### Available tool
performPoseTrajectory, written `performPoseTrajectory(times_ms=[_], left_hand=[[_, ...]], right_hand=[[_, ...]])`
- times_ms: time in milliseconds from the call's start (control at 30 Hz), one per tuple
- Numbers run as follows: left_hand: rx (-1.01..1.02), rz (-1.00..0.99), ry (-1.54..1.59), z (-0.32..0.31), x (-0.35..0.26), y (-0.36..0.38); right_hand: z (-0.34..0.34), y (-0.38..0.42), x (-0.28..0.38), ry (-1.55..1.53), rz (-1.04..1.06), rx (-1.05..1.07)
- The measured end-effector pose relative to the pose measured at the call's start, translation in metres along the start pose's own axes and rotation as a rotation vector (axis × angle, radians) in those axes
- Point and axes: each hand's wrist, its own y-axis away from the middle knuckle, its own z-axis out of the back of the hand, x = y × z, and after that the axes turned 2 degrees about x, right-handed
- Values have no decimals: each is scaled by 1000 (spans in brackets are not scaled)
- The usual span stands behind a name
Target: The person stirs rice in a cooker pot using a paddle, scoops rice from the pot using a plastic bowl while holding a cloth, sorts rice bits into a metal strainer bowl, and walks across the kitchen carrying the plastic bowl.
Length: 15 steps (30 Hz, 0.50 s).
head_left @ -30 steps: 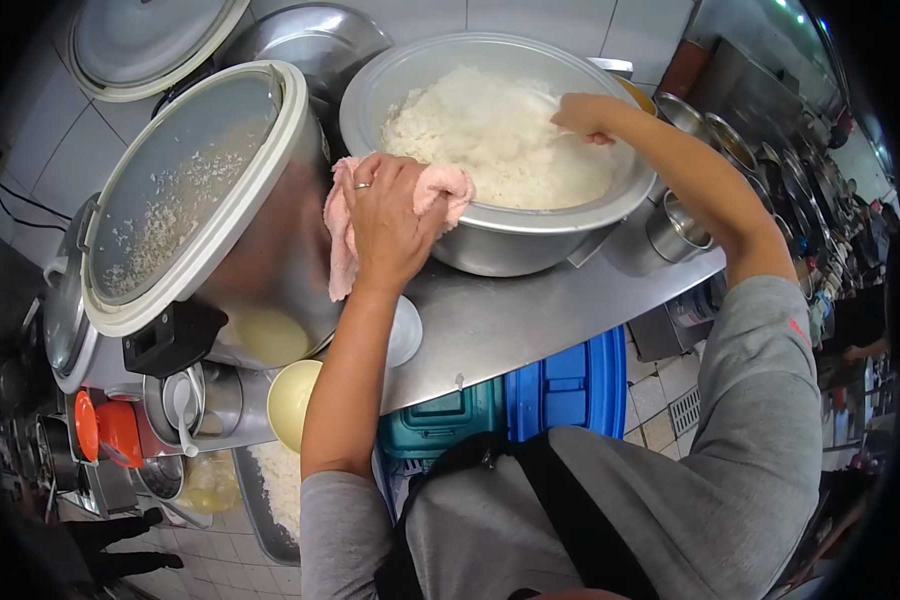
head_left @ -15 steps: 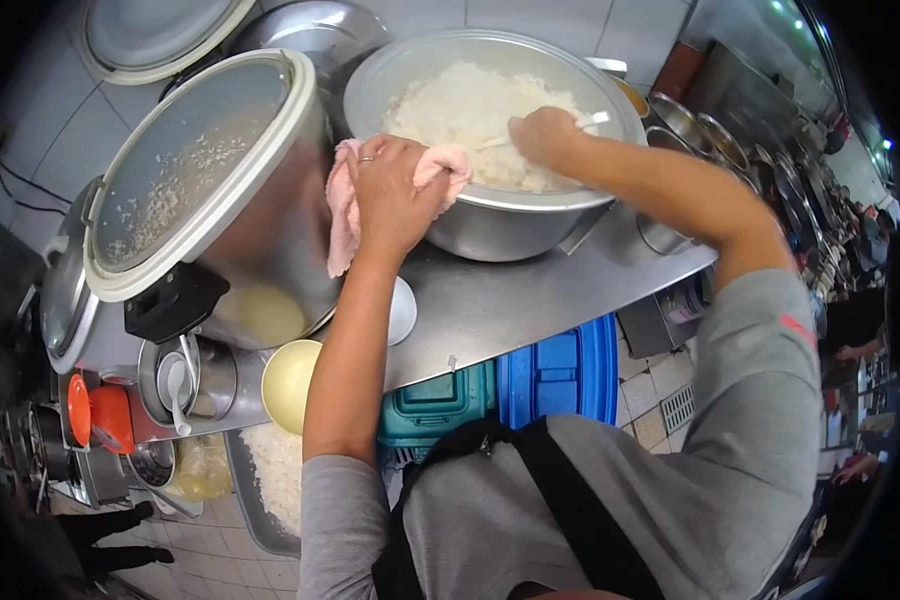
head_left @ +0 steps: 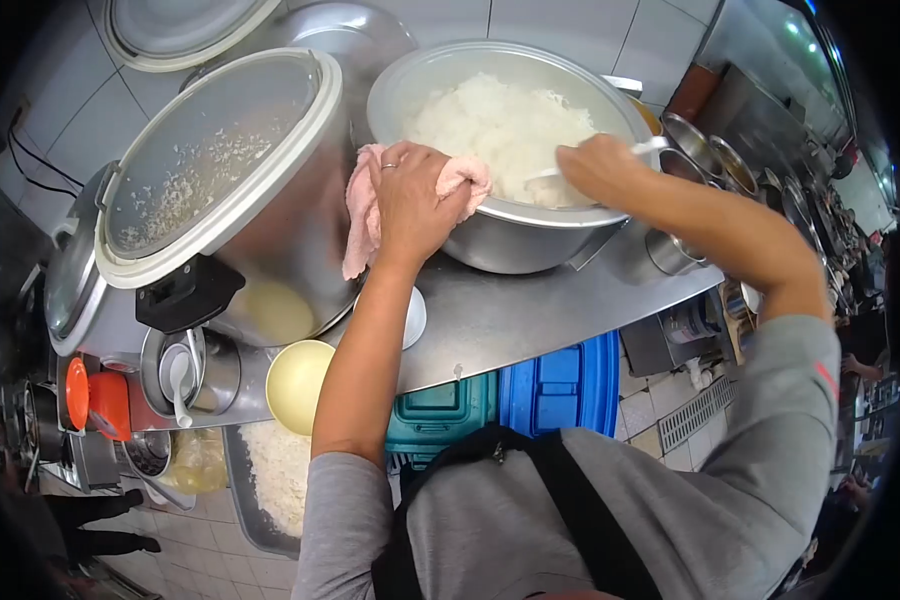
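Note:
A large metal pot of cooked white rice stands on the steel counter. My left hand is closed around a pink cloth and presses it against the pot's near-left rim. Over the right side of the rice, my right hand grips a white rice paddle. One end of the paddle sticks out past the fist, and the other meets the rice, where its tip is partly hidden. Left of the pot, a big tilted cooker has rice grains stuck along its inner wall.
A yellow bowl and a small white dish sit near the counter edge. Below are green and blue lidded bins and a grey tub of rice. Metal pots line the right side.
My right hand has drawn the paddle toward the pot's near-right rim. My left hand keeps the cloth at the rim. The whole view has shifted slightly.

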Motion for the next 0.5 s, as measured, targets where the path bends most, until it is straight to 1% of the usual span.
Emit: performPoseTrajectory(times_ms=[33, 100, 133, 167, 200, 267, 333, 367, 400, 433, 500], left_hand=[[-9, 0, 1, 1, 0, -1], [-12, -15, -11, 0, 0, 0], [-3, -16, 3, -3, 2, 2], [28, 1, 41, -6, 7, 2], [52, 18, 71, -3, 7, 0], [14, -11, 24, 0, 5, 1], [-3, -4, 32, -1, 3, 1], [-8, -8, 33, -2, 3, -1], [16, -4, 27, -2, 4, -1], [38, 5, 19, -1, 5, 0], [27, 22, 18, -1, 3, 3]], right_hand=[[-8, -11, -1, 8, 1, -3], [-25, -22, -5, -117, -57, -6], [-35, -22, -9, -120, -65, 9], [-44, -23, -16, -277, -137, -8], [-39, -21, -18, -432, -206, -34], [-28, -19, -23, -394, -226, -48], [9, -6, -28, -358, -255, -56], [40, 7, -28, -271, -194, 2], [58, 13, -21, -188, -129, 62], [61, 11, -9, -188, -122, 60], [63, 0, 14, -186, -16, 130]])
